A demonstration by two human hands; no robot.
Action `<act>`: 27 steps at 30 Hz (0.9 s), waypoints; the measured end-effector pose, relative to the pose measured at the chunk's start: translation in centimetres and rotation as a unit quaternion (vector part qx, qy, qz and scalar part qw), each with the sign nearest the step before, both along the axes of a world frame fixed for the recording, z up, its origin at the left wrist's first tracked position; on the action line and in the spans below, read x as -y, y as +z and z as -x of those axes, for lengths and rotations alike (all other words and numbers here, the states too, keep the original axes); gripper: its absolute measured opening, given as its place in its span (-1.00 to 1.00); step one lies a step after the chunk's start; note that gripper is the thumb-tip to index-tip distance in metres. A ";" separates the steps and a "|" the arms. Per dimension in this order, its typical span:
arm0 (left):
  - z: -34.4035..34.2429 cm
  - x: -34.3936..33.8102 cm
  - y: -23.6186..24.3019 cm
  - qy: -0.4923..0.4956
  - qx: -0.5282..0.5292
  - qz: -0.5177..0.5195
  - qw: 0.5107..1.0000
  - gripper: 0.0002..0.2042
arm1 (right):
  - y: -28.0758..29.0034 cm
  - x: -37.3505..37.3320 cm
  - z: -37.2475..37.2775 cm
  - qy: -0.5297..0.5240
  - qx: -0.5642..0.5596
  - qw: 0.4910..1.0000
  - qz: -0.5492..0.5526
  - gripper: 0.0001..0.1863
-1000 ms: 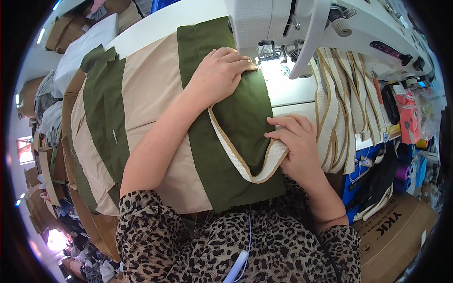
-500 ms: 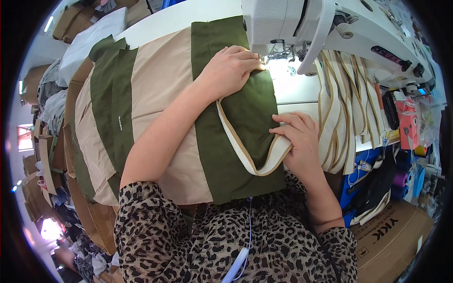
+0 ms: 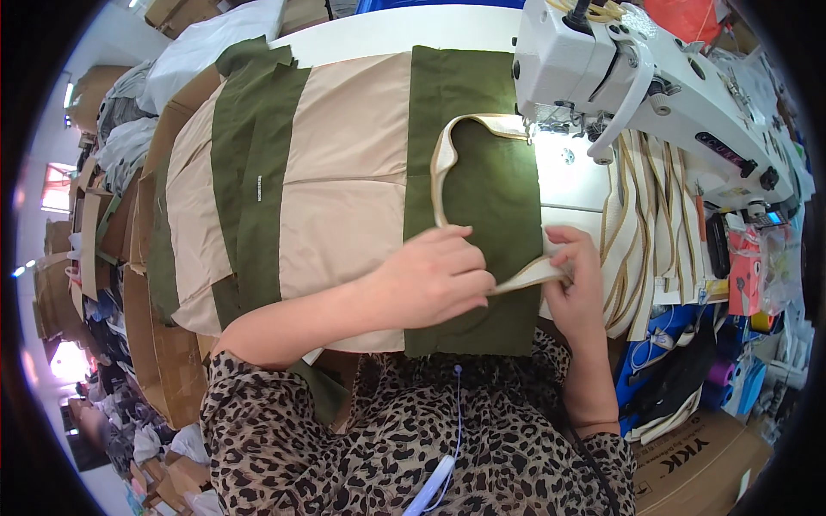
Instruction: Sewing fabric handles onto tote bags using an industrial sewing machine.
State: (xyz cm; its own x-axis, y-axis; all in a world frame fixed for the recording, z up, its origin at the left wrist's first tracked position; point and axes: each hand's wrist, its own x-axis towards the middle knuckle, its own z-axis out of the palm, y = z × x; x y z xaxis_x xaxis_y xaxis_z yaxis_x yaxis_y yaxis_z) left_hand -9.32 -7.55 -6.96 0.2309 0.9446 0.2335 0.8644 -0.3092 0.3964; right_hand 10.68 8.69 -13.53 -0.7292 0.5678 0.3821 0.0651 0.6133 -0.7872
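left grip [image 3: 446, 277] and right grip [image 3: 575, 277] both pinch the cream strap [image 3: 443, 161], which loops over the green-and-beige cloth [image 3: 357, 142] from the sewing machine [image 3: 564, 73]; white surface [image 3: 573, 189] shows between the cloth's right edge and bunched straps [image 3: 638, 249].

At far left, a white wrapped bundle [image 3: 211, 52] beside heaped grey cloth [image 3: 129, 95], with a bright window [image 3: 58, 185] further left. On the left, an open cardboard box [image 3: 159, 353]; at near left, a jumble of pale scraps [image 3: 146, 443]. On the right, a pinkish-red package [image 3: 742, 275] next to crumpled clear plastic [image 3: 779, 267], and a purple roll [image 3: 721, 372] just beside light blue material [image 3: 751, 384]. At near right, a brown carton [image 3: 701, 482] with dark printing.
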 end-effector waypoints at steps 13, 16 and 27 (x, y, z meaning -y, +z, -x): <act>1.0 -1.6 2.9 0.079 -0.084 0.049 0.992 -0.57 | 0.5 -0.6 1.4 -0.008 0.080 0.976 -0.203 -0.67; -1.3 -4.0 -1.5 0.044 0.024 0.023 0.998 -0.55 | 1.3 0.3 0.3 -0.008 0.104 0.979 -0.175 -0.56; -1.9 -4.8 -3.0 0.080 -0.086 -0.039 0.992 -0.67 | -0.5 2.3 -4.1 0.035 0.145 0.960 -0.236 -0.57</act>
State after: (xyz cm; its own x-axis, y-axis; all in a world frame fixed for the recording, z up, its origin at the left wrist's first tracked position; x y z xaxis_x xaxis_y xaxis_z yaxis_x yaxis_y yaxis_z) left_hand -7.43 -2.74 -9.95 0.1229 0.9526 0.2782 0.9577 -0.1873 0.2183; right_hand 14.77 6.39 -14.03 -0.8742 0.3266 0.3592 0.1847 0.9080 -0.3760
